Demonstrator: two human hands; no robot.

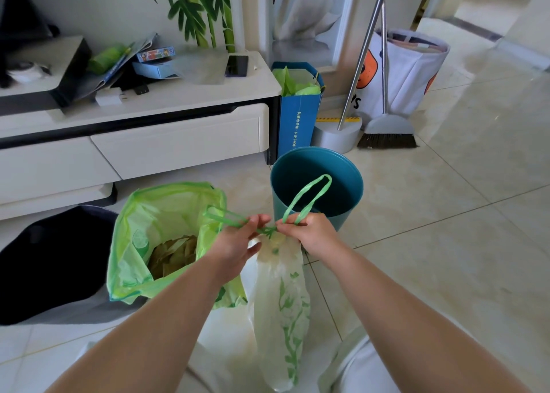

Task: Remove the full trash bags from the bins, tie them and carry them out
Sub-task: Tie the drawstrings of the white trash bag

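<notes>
Both of your hands were at the gathered neck of the white bag [278, 297]. Your left hand [238, 243] pinched one green strand of the drawstring [269, 231] between thumb and fingers, and your right hand [309, 234] pinched the other strand. The white bag hung down between your forearms, in front of the teal bin [297, 169]. The open green bag [128, 243] stood on the floor [446, 214] just left of it.

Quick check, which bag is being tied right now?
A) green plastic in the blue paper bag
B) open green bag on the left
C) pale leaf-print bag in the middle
C: left hand and right hand pinch the green drawstrings at the gathered neck of the pale leaf-print bag; the green bag lies open.
</notes>
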